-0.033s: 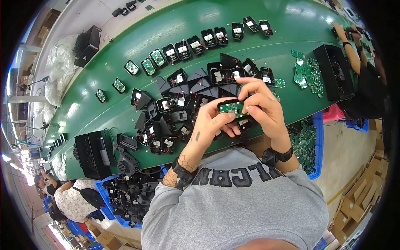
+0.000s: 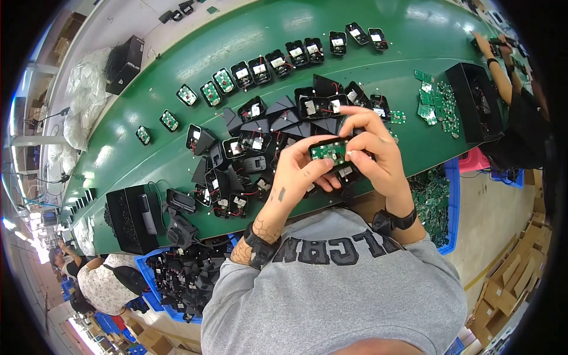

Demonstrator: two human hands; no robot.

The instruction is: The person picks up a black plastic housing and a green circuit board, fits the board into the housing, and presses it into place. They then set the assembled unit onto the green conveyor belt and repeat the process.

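Note:
My left hand (image 2: 297,167) is closed round a small black plastic housing (image 2: 317,143), its thumb pressing on the green circuit board (image 2: 326,152) seated inside. At the board's right end, my right hand (image 2: 378,155) pinches a small white connector (image 2: 349,154) between thumb and forefinger; its other fingers are curled above. Any wire behind the connector is hidden by the fingers. Below and beyond both hands lies a pile of black housings (image 2: 255,142), many with white labelled parts and thin red and black wires.
Housings (image 2: 259,71) stand in a curved row along the green table (image 2: 195,62), several holding boards. Loose circuit boards (image 2: 436,106) and a black box (image 2: 473,103) lie right, near another person's arm (image 2: 500,80). Blue crates (image 2: 452,207) flank me. A black bin (image 2: 127,219) sits left.
Both hands hold nearly the same pose; my right hand has shifted only very slightly at the board's right end.

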